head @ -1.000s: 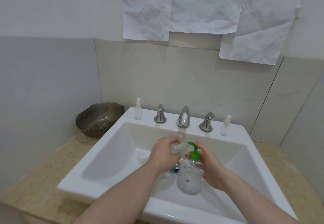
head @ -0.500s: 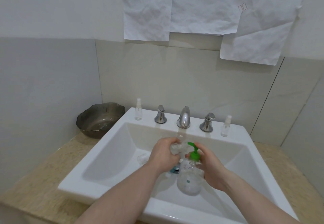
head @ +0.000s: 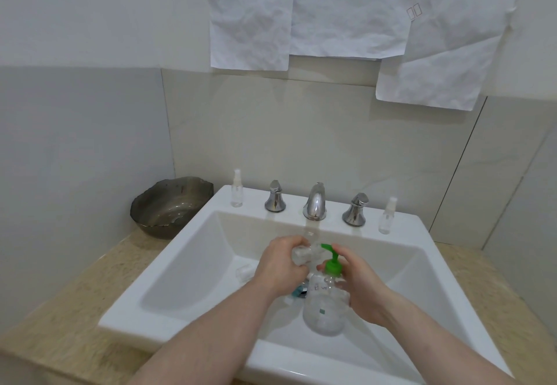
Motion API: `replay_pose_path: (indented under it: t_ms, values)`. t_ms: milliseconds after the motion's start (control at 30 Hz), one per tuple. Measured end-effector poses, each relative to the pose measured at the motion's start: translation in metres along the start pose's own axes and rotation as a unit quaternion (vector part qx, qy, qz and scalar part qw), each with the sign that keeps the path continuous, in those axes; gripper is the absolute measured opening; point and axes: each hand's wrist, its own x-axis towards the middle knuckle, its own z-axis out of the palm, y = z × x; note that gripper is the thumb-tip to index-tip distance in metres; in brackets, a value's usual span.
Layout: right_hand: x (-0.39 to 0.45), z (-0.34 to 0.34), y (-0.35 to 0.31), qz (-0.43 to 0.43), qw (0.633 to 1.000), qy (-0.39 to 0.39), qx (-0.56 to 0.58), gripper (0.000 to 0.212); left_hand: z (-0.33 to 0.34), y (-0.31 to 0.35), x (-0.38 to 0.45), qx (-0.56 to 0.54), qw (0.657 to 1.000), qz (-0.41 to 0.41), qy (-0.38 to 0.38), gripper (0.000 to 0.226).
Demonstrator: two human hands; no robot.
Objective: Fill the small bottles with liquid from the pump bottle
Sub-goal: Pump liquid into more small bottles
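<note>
Over the white sink (head: 187,267), my right hand (head: 363,288) grips a clear pump bottle (head: 324,309) with a green pump head (head: 331,259). My left hand (head: 280,264) holds a small clear bottle (head: 304,253) tilted, its mouth close to the green spout. Two more small clear spray bottles stand on the sink's back ledge, one at the left (head: 236,190) and one at the right (head: 387,217). A small clear cap (head: 243,271) lies in the basin left of my left hand.
Three chrome tap fittings (head: 315,202) stand along the back ledge. A dark metal bowl (head: 168,207) sits on the beige counter (head: 60,318) to the sink's left. A dark drain piece (head: 298,291) shows under my hands. Crumpled paper sheets (head: 346,14) hang on the wall.
</note>
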Motion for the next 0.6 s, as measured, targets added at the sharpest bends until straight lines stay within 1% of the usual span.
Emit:
replay_pose_path:
  t_ms: [100,167,233,400,467,600]
  values:
    - [0.0013,0.0017,-0.0022,-0.005,1.0,0.013,0.005,0.031,0.0006,-0.0005,0.0003,0.012,1.0,0.008,-0.005,0.05]
    - [0.0035,0.0013,-0.0002,-0.011,1.0,0.011,0.014,0.027,0.0013,-0.0021,0.0002,0.019,1.0,0.008,-0.01,0.05]
    - [0.0049,0.0007,0.0019,-0.015,1.0,0.008,0.018,0.029,0.0007,-0.0031,0.0002,0.019,1.0,0.006,-0.007,0.05]
    - [0.0026,-0.0019,0.0037,0.011,1.0,-0.007,0.002,0.043,0.0008,-0.0014,-0.0003,0.008,1.0,0.004,0.002,0.051]
    - [0.0024,-0.0004,0.0013,0.005,1.0,0.005,0.001,0.041,0.0003,-0.0014,-0.0003,0.007,1.0,0.002,0.0,0.052]
    - [0.004,0.0017,0.0004,-0.013,1.0,0.01,0.008,0.028,0.0011,-0.0026,-0.0001,0.02,1.0,0.002,-0.01,0.052]
